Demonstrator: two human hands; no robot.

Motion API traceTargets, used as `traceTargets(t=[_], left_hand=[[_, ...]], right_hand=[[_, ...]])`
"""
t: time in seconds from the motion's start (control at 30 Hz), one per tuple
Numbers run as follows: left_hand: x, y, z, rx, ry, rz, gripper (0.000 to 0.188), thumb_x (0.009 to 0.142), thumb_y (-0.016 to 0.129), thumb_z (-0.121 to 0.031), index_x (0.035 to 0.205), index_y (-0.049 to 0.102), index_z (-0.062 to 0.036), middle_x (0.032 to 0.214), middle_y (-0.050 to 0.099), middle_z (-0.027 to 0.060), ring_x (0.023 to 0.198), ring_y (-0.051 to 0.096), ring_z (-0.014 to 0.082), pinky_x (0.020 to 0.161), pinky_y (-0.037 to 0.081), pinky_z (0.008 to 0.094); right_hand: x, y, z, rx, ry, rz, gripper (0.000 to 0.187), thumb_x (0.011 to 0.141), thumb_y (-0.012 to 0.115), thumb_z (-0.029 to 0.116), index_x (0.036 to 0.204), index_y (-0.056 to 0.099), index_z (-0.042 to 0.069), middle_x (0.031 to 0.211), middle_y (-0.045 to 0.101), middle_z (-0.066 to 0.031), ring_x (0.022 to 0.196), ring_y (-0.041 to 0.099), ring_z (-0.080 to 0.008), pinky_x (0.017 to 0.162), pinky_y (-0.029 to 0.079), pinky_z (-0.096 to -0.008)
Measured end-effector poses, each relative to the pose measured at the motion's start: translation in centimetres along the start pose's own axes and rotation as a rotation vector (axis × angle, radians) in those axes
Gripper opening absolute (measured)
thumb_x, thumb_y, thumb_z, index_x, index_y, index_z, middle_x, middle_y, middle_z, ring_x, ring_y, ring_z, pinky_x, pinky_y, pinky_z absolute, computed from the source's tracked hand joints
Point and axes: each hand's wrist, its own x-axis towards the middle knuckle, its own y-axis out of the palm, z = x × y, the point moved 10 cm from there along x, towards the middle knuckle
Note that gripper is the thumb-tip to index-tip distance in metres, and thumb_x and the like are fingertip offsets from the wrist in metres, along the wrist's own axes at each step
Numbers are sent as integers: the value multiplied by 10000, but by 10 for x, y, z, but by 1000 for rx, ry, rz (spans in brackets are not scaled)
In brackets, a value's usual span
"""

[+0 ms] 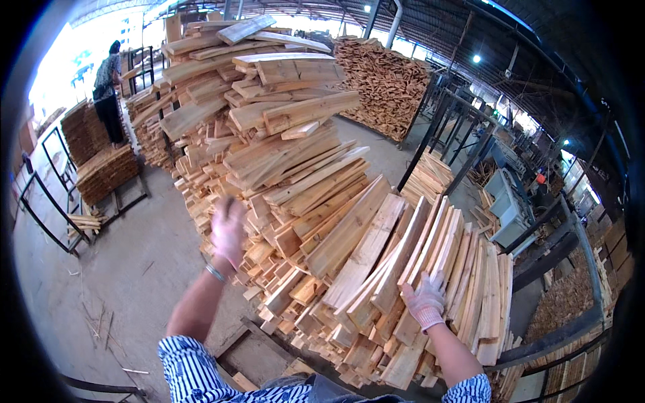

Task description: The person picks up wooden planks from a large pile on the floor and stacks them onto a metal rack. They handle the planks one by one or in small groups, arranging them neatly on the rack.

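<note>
A large stack of pale wooden boards (366,245) fills the middle, its pieces lying at uneven angles. My right hand (424,302), in a whitish glove, rests on the upright-leaning boards at the stack's near right. Its thumb and fingers are apart, and no board is gripped in it. Beside the stack's left side, my left hand (228,232) is raised in a pinkish-white glove. Its fingers look stretched out, though motion blurs their tips, and I see nothing held. Whether it touches the board ends behind it is unclear.
Black metal frames (443,127) rise behind the stack on the right. Another big wood pile (383,87) stands farther back. A person (107,87) stands at the far left near lower stacks (106,174). Wood scraps (101,329) lie on the concrete floor (154,269).
</note>
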Motion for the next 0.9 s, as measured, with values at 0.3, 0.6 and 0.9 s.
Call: traceTargets(t=[0.3,0.6,0.9], left_hand=[[210,35,-39,219,30,426,947,919,606,-623,1586,281,-35,1591,404,186,1415,441,318,1137,357,412],[245,53,6,1032,-60,441,931,834,603,-757,1499,510,-112,1492,550,151,1401,495,306,1144,379,401],[186,-5,55,187,-452,123,564,973,613,-475,1438,541,-163,1385,616,93,1227,599,287,985,495,553]], right_hand=[[3,-2,8,50,-33,-6,798,862,651,632,1471,491,141,1657,112,-268,1469,236,-541,1177,294,-583],[2,-4,9,34,-71,-79,728,814,716,563,1374,566,123,1609,193,-316,1446,272,-526,1165,270,-618],[-2,1,-1,108,-124,-149,750,825,664,631,1369,557,127,1600,194,-325,1456,218,-551,1162,233,-657]])
